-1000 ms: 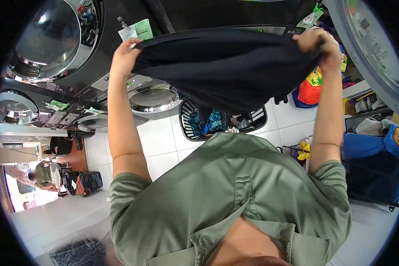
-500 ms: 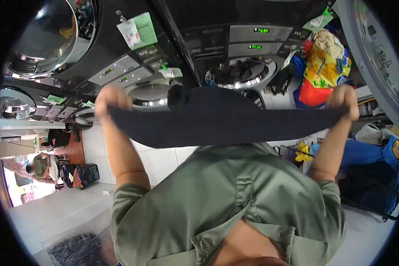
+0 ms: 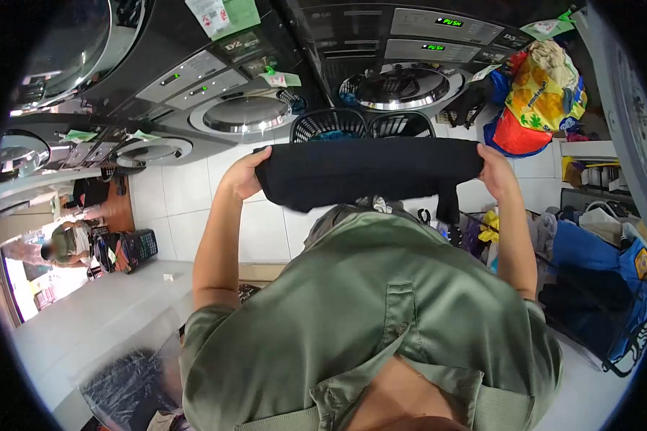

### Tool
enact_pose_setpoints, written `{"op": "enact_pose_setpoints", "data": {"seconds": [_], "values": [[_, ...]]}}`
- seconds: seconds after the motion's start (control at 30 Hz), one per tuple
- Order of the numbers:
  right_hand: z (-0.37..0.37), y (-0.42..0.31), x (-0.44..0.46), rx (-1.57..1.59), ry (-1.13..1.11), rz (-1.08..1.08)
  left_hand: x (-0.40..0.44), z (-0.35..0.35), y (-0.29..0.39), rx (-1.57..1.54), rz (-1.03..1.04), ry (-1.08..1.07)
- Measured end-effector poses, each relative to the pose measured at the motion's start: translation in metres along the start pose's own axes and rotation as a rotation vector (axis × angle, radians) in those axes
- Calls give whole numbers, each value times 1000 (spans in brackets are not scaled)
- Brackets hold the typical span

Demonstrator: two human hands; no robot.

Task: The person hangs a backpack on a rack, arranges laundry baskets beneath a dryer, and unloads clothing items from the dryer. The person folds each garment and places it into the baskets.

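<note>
A black cloth (image 3: 366, 169) is stretched level between my two hands, in front of my chest. My left hand (image 3: 246, 174) pinches its left end, thumb on the upper edge. At the right end my right hand (image 3: 494, 171) grips the cloth with closed fingers. A narrow black strip hangs down near the right end. Just beyond the cloth stand two black laundry baskets, the left one (image 3: 328, 123) with blue patterned fabric inside and the right one (image 3: 402, 125) beside it.
Front-loading machines (image 3: 402, 87) line the far side. A yellow and red bag (image 3: 539, 93) stuffed with cloth stands at the right, near an open round door. Blue bags (image 3: 586, 244) lie lower right. Another person (image 3: 66, 244) is at the far left.
The cloth was raised high, swung down toward my chest, and now hangs level and narrower. My hands have come closer together. The view has shifted, showing more floor and both baskets.
</note>
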State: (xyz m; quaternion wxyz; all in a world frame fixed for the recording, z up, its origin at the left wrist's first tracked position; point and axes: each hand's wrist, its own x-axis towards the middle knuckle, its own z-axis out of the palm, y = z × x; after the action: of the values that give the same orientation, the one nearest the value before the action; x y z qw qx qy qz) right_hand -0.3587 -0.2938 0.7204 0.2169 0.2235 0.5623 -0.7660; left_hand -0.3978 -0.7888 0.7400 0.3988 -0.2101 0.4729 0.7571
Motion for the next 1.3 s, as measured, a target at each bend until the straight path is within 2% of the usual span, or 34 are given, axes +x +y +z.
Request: {"op": "enact_pose_setpoints", "data": {"seconds": [0.03,0.07,0.13,0.2,0.27,0.3,0.37,0.4,0.47,0.5,0.57,0.6,0.67,0.7,0.73,0.77,0.83,0.87,0.9,0.93,0.97,1.0,1.03,1.07,1.1,1.13,1.17,1.2,1.23,1.27,1.3], "values": [[2,-1,-3,-70,94,-42,-7,-1,-3,80,37,64],[0,7,-5,-73,89,-36,-8,-8,-16,74,35,70],[-15,49,-18,-313,225,141,-5,-31,-60,134,-72,212],[-27,107,-32,-280,320,354,-12,-29,-106,308,-226,319],[-64,186,-49,-286,1,444,-29,-8,-134,1029,-310,406],[-62,200,-54,-790,-126,365,-35,3,-145,1021,-318,407],[-18,187,-74,-1257,31,184,-45,20,-152,1479,-174,507],[13,151,-80,-1260,25,190,-52,26,-139,1645,216,441],[53,96,-73,-691,-296,-134,-27,-4,-146,771,150,-209],[53,101,-73,-692,-300,-125,-28,0,-149,764,144,-208],[54,111,-63,-518,-579,365,-21,20,-146,787,-65,-338],[59,105,-57,-522,-580,365,-19,31,-131,784,-62,-337],[72,87,-37,-1089,-321,508,-5,47,-89,817,-438,-103],[53,104,-13,-827,-259,690,23,20,-111,517,-394,-85],[83,86,-13,-638,-123,358,50,-6,-133,220,-341,-64],[83,92,7,-236,-174,575,54,-1,-123,220,-346,-68],[137,75,19,90,-219,626,57,27,-99,-398,-291,-42],[163,92,30,56,-283,551,58,40,-99,-393,-296,-50],[212,62,13,-406,-303,302,56,55,-103,-293,-72,41],[224,87,26,-643,-505,129,60,64,-102,-194,159,125],[237,112,39,-851,-665,-92,67,55,-93,-205,90,148],[239,92,40,-906,-662,-154,71,47,-79,-208,73,255],[242,72,42,-961,-657,-216,82,19,-78,-369,140,79],[244,27,44,-1008,-663,-327,106,-13,-81,-375,128,138],[239,-14,55,-1031,-488,-556,103,-12,-59,-303,238,128],[233,-50,58,-1029,-324,-777,124,-45,-69,-230,337,157],[232,-106,53,-1038,-131,-967,152,-96,-83,272,465,309],[225,-146,63,-759,46,-1072,158,-117,-85,523,595,421],[219,-199,61,-972,338,-1434,163,-136,-87,641,436,692],[215,-241,64,-776,482,-1386,167,-145,-87,738,252,966],[198,-287,85,-902,708,-1712,169,-142,-79,730,274,967]]}}
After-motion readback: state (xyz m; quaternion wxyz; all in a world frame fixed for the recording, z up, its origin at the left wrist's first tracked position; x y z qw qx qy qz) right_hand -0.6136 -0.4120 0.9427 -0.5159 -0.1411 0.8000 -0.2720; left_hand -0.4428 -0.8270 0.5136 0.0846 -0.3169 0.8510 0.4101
